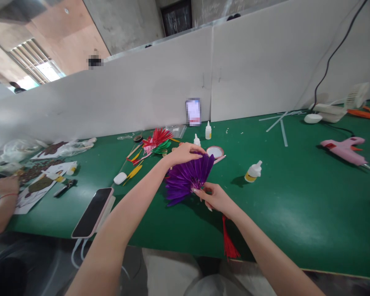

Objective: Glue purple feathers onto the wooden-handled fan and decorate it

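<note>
A purple feather fan [188, 176] is spread out just above the table's middle. My left hand [186, 153] reaches over its upper edge, fingers bent and closed on the feather tips. At the base of the fan, my right hand [216, 197] pinches the gathered feather ends between thumb and fingers. A red tassel [230, 242] hangs below my right wrist, near the table's front edge. Behind the fan lies a roll of tape [215, 152], partly hidden. To the right stands a small glue bottle [253, 172] with a yellow label.
Red feathers [158, 139], green feathers [162, 148] and yellow feathers [133, 174] lie at the back left. A phone [93, 213] lies front left; another phone [193, 112] leans on the partition. A pink glue gun [345, 151] rests right. Another person's hand [6, 186] is far left.
</note>
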The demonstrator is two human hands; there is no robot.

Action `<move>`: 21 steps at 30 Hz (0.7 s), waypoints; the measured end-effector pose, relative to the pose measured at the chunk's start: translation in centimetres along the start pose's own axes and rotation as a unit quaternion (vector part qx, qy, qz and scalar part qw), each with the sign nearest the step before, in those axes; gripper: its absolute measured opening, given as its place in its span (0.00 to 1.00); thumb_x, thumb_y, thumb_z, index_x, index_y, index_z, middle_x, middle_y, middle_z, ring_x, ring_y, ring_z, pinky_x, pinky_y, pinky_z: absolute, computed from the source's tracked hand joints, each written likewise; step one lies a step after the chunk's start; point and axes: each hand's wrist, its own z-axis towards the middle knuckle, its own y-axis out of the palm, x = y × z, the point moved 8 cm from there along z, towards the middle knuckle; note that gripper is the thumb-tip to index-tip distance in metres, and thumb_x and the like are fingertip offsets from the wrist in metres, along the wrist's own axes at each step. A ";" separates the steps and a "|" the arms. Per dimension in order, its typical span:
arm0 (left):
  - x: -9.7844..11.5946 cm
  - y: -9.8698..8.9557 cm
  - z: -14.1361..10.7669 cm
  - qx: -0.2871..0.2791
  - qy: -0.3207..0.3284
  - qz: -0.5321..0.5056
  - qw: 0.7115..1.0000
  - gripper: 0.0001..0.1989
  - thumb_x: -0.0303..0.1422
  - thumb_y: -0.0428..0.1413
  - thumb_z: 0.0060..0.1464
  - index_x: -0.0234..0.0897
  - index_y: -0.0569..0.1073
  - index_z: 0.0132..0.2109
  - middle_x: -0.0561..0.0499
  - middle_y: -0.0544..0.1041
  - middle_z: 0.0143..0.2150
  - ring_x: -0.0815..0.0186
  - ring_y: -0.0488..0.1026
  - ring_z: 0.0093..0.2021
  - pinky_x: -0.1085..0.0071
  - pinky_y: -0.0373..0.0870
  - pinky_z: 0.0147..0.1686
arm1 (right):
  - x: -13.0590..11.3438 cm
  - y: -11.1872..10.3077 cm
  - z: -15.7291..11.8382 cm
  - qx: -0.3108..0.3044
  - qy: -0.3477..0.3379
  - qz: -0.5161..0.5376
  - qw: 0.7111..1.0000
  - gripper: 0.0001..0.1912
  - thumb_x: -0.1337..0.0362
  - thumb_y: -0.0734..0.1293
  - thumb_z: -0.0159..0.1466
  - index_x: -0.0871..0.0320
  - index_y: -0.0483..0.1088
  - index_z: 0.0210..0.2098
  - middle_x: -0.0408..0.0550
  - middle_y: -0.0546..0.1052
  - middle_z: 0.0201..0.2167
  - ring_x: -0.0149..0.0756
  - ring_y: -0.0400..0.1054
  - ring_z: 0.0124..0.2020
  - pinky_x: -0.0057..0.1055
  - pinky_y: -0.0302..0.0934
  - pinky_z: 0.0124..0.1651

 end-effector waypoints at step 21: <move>1.1 0.6 0.0 -0.022 0.025 0.077 0.996 0.11 0.24 0.51 0.49 0.33 0.75 0.39 0.48 0.77 0.40 0.68 0.72 0.42 0.71 0.66 0.46 | 1.4 0.3 0.3 0.002 0.032 0.002 0.999 0.22 0.44 0.59 0.57 0.58 0.63 0.31 0.36 0.64 0.16 0.25 0.60 0.09 0.20 0.52 0.08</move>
